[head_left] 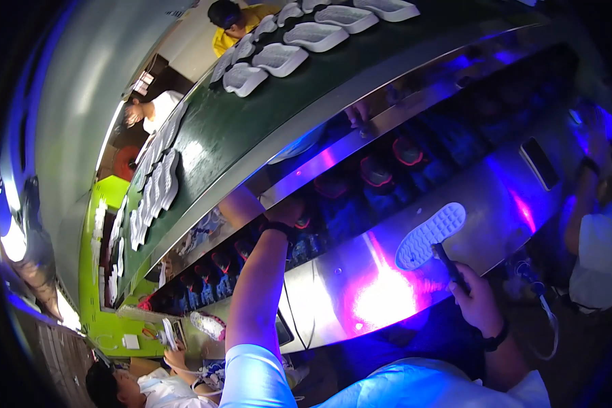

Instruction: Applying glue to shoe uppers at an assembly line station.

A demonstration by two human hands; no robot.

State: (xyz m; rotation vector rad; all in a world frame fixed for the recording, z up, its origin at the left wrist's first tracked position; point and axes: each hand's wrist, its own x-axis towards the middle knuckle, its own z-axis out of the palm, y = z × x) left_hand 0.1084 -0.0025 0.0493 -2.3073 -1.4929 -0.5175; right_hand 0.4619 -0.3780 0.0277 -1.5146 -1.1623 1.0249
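Note:
A pale shoe sole (431, 235) with a grid-patterned face lies on the metal bench under blue-violet light. My right hand (478, 299) is closed around a dark slim-handled tool (450, 268), whose kind I cannot make out. The tool's far end is at the sole's near edge; whether it touches is unclear. My left arm stretches forward, and my left hand (287, 212) reaches into the shadowed shelf below the conveyor, among dark shoe uppers (375, 171) with red-pink collars. Shadow hides the left fingers.
A green conveyor belt (251, 129) above the shelf carries several pale soles (316, 36). On the bench, a phone (539, 163) lies at the right; a pink-and-white shoe (208, 326) sits at the left. Other people are left, right and across the belt.

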